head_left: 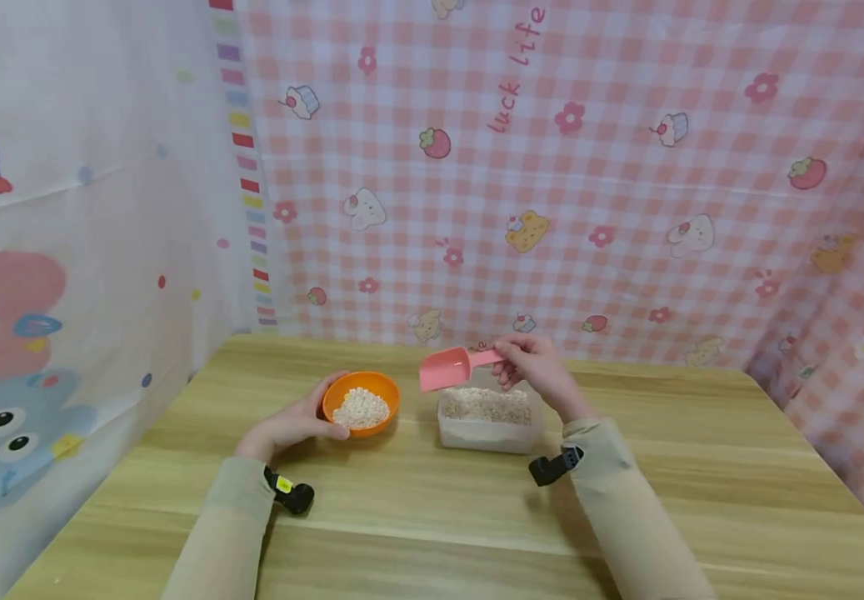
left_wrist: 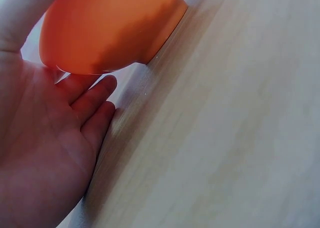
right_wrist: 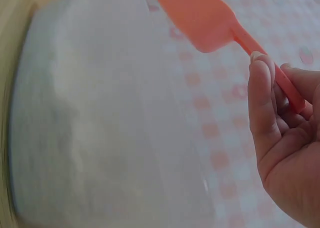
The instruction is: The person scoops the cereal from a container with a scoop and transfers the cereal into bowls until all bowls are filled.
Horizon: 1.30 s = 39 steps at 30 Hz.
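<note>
The orange bowl already carries a low heap of pale grain, well short of its rim, while the translucent plastic tub beside it is nearly full — so I judge the scooping from tub to bowl to be under way, with some transferred and plenty of room in the bowl for more.

The right hand holds the pink scoop in the air above the tub's far left corner, between tub and bowl; its fingers are curled round the thin flat handle and pinch it. Whether the scoop is loaded I cannot tell, since its hollow is turned away from the head view and the wrist view shows only its smooth underside.

The left hand steadies the bowl on the bench. In the head view the thumb lies against the near rim; in the left wrist view the palm is spread and the fingers lie fairly straight beside the bowl's rounded base, cupping rather than clutching it.

The bowl is smooth, glossy plastic with a round, curving wall. The tub is a frosted rectangle with softened corners, its contents showing dimly through the side. The grain looks fine, dry and off-white. The scoop is matt pink plastic — a squared shovel mouth narrowing to a slim handle. The bench is light wood-grain, faintly streaked. Behind hang a pink checked cloth printed with strawberries and cakes, and a white cartoon-printed cloth on the left.
</note>
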Tool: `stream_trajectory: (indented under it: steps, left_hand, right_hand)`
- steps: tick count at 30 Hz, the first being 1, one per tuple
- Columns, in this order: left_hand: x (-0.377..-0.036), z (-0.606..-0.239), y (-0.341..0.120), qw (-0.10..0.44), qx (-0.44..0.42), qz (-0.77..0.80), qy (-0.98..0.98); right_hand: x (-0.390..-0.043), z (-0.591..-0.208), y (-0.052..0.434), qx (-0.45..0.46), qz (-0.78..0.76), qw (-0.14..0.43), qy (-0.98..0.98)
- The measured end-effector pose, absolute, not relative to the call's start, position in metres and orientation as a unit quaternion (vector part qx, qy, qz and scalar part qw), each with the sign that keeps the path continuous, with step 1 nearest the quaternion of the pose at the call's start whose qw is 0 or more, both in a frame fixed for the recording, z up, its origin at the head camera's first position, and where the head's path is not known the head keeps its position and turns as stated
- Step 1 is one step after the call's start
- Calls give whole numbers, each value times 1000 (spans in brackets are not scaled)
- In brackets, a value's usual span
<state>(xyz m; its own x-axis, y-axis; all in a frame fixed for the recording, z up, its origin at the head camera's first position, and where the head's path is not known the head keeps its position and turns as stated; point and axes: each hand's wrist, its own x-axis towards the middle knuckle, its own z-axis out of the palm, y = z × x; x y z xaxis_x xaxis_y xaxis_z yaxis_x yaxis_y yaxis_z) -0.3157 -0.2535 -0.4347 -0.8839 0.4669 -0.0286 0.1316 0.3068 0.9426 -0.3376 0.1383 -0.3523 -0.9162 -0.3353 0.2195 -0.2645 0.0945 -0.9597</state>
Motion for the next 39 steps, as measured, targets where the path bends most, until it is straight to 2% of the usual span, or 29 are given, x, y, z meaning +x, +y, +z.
stream_trajectory:
  steps: [11, 26, 32, 35, 39]
  left_hand:
    - [-314, -438, -253, 148, 186, 566, 789]
    - [-313, -436, -259, 150, 186, 583, 776]
    - [-318, -423, -262, 83, 236, 569, 784]
    - [-322, -407, -249, 49, 217, 549, 806]
    - [-324, -384, -220, 36, 205, 527, 824]
  right_hand:
    - [-333, -361, 200, -139, -659, -11, 739]
    - [-334, -366, 219, -117, -668, -12, 735]
    - [-336, -371, 228, -109, -680, -14, 725]
    - [-336, -371, 233, -105, -682, -17, 724]
    - [-335, -372, 240, -100, -681, -21, 725]
